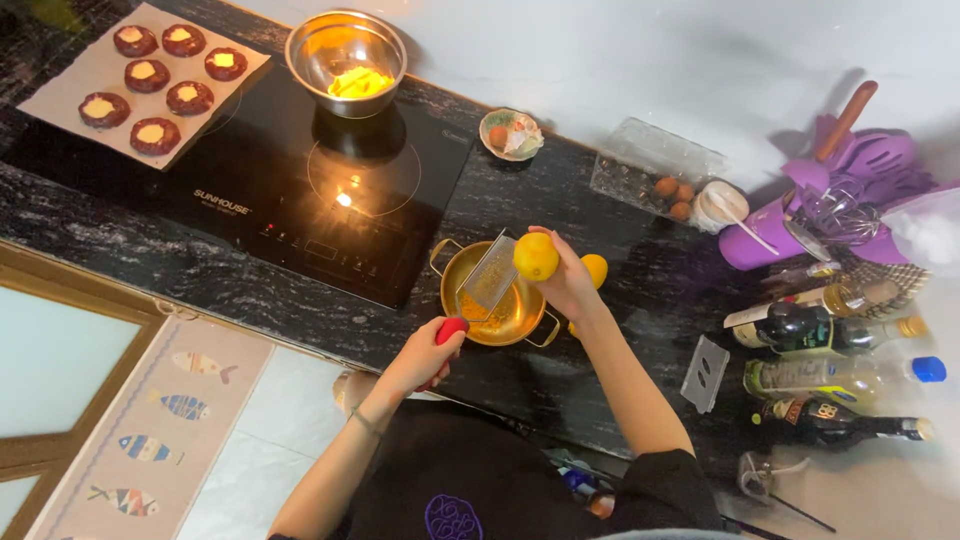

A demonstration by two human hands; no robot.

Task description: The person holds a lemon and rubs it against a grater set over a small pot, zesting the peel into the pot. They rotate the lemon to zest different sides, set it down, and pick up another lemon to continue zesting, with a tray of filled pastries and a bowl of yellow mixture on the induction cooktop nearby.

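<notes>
Dark counter [560,190] | my left hand [425,355] clamped the grater [487,275] handle over the pan [490,300] | right hand [570,285] fingers gripped the lemon [536,256]: firm, waxy, probably slippery; best held round its middle.

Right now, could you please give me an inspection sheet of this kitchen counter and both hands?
Surface: dark speckled counter with a black induction hob.
Job's things: yellow lemon against a metal grater that leans over a small gold pan; another lemon behind.
Clutter: steel bowl on the hob, six tarts on paper, egg tray, bottles, purple utensil holder.
Grippers: right hand holds the lemon; left hand grips the grater's red handle.
Cables: nothing seen.
Surroundings: white wall, fish-pattern mat on the floor.
</notes>
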